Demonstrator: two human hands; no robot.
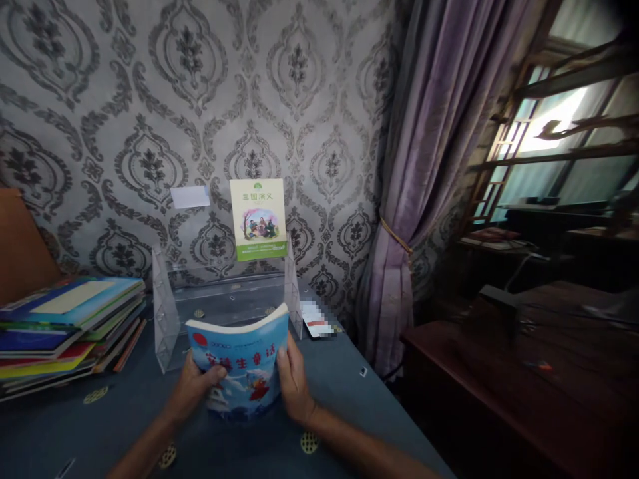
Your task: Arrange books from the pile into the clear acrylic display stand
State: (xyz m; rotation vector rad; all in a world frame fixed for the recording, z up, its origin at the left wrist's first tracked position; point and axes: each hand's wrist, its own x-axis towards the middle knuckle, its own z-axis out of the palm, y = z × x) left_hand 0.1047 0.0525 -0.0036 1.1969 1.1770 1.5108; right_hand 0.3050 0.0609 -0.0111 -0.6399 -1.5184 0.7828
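Note:
A blue paperback book point(244, 372) with red Chinese characters on its cover is held upright above the table, its top edge bowed. My left hand point(200, 382) grips its left side, thumb on the cover. On the opposite side my right hand point(294, 379) is closed round the edge, thumb also in front. The fingers behind the book are hidden. Just beyond it stands a clear plastic rack point(167, 319) with slotted side panels. A green and cream book point(258, 219) stands upright at the rack's back right, against the wall.
Stacked books point(70, 326) lie on the left of the dark blue table covering point(349, 412). A partly pixelated flat item point(315, 319) lies right of the rack. A white card point(190, 197) is against the wall. Beyond the table's right edge are a purple curtain point(429, 153) and dark red furniture point(499, 386).

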